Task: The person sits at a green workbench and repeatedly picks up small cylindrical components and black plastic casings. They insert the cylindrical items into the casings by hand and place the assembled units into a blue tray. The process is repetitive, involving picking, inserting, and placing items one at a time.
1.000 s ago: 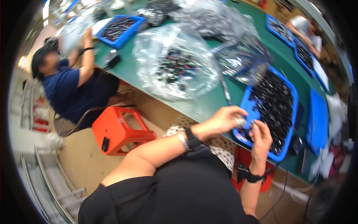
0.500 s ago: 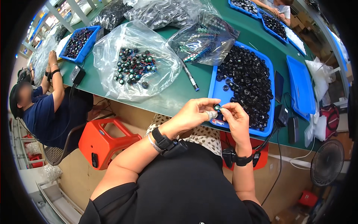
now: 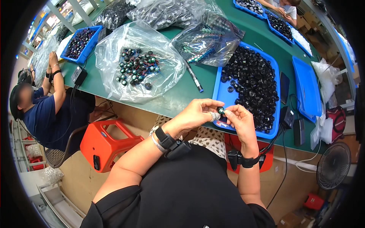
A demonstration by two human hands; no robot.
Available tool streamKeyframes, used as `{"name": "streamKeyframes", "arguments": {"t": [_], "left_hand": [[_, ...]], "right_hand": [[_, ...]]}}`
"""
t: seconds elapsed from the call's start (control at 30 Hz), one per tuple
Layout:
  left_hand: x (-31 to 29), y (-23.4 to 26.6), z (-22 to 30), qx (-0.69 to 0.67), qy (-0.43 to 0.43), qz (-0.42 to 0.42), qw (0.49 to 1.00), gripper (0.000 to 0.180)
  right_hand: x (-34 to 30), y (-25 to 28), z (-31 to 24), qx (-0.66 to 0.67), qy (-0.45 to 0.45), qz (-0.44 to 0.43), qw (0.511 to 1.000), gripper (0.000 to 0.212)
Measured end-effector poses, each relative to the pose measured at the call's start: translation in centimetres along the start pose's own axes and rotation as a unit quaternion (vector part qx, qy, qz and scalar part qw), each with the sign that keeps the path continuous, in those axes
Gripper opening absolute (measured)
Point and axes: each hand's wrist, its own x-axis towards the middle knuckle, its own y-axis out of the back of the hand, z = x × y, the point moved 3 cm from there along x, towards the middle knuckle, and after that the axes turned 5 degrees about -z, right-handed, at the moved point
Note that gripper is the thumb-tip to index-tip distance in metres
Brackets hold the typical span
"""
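Note:
Between my hands, at the near edge of the blue tray [image 3: 218, 85], is a small round black part with a green circuit board [image 3: 221, 110]. My left hand [image 3: 198, 113] grips its side between thumb and fingers. From the other side, the thumb and forefinger of my right hand [image 3: 241, 119] pinch at its face; whatever fine piece they hold there is too small to make out. Black round caps [image 3: 253, 83] fill most of the tray. To the left, a clear plastic bag [image 3: 108, 57] holds several similar parts [image 3: 137, 65] with red and blue wires.
A marker pen [image 3: 194, 77] lies beside a dark bag of circuit boards [image 3: 207, 41]. An empty-looking blue tray [image 3: 306, 85] stands at the right, above a black fan [image 3: 333, 165]. Left are a red stool [image 3: 108, 144] and a seated co-worker [image 3: 57, 106]; another person [image 3: 285, 10] works at the far right.
Both hands stay almost in place over the tray's near edge. The held part is slightly tilted, with its green face showing a little more; my left wrist has shifted slightly.

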Motion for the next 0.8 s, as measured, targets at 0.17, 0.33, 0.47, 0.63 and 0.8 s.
{"name": "streamKeyframes", "arguments": {"t": [0.17, 0.33, 0.47, 0.63, 0.8], "left_hand": [[0.3, 0.1, -0.3, -0.004, -0.013, 0.057, 0.998, 0.036], [0.8, -0.6, -0.8, 0.147, -0.124, 0.096, 0.977, 0.021], [-0.1, -2.0, -0.1, 0.318, -0.279, 0.149, 0.894, 0.021], [0.1, -1.9, -0.5, 0.337, -0.345, 0.243, 0.841, 0.019], [2.3, 2.1, -2.0, 0.036, -0.235, 0.275, 0.931, 0.015]], "right_hand": [[0.1, -0.7, 0.2, -0.013, 0.031, 0.013, 0.999, 0.009], [-1.1, -1.5, -0.6, -0.119, 0.043, 0.015, 0.992, 0.014], [-2.0, -1.7, -0.8, -0.123, 0.017, 0.06, 0.99, 0.015], [-2.1, -3.2, -1.2, -0.138, 0.041, 0.097, 0.985, 0.013], [-0.9, -1.6, 0.6, -0.111, 0.079, 0.131, 0.982, 0.016]]}}
